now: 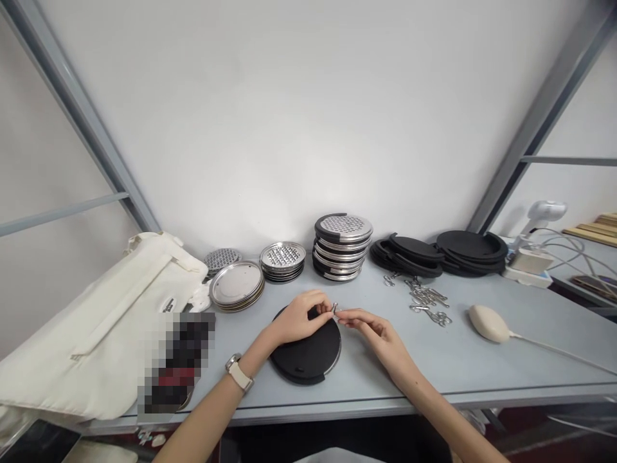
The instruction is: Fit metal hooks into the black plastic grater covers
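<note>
as fingers [359, 314] half-curl, hands [299, 318] [380, 335] pinch metal piece [334, 308]

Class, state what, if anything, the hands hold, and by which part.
A small metal piece, held near its lower end by fingers of the left hand and right hand; exact grip unclear.

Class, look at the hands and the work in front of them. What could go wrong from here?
The small metal piece at the fingertips of the left hand and right hand could slip and drop.

The black disc lies near the front edge of the table, so a push might slide it off.

The tall, uneven stack of grater discs might topple if bumped.
</note>
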A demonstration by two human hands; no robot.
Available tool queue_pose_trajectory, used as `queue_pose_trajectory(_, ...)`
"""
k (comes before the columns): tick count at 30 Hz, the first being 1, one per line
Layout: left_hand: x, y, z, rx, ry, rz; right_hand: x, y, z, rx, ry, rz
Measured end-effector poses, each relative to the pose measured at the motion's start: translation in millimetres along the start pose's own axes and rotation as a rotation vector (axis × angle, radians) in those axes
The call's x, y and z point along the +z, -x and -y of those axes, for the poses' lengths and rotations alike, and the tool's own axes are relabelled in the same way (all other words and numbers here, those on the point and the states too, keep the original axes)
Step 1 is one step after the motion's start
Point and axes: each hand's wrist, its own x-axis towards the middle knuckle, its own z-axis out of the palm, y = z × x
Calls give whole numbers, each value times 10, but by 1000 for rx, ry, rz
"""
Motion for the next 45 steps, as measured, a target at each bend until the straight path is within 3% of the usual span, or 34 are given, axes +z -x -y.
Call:
queue_pose_trajectory(7,18,-11,-36,-47,51,-74,2,2,-27,52,-9,-47)
queue_pose_trajectory(10,40,-17,-29,-98,103,-97,24,-1,-29,48,-15,17)
queue_pose_trajectory(13,47,-26,-12,-106,138,-117,55,3,-27,0,30,55)
queue_pose_trajectory(17,42,-29,-11,-110,126,-137,70,17,-60,-90,122,-21)
queue_pose_trajectory(20,38,-21,-39,-85,120,-112,65,23,-104,-105,125,-78)
queue_pose_trajectory(27,64,-10,-76,-78,204,-90,90,20,-130,-95,236,48)
queue_pose_trajectory(31,86,-1,-69,-107,317,-58,91,10,-130,-108,248,56)
queue_pose_trajectory(37,78,7,-92,-92,256,-68,93,3,-145,-42,127,82)
queue_pose_trajectory(45,82,10,-123,-51,207,-49,94,11,-166,-13,124,95)
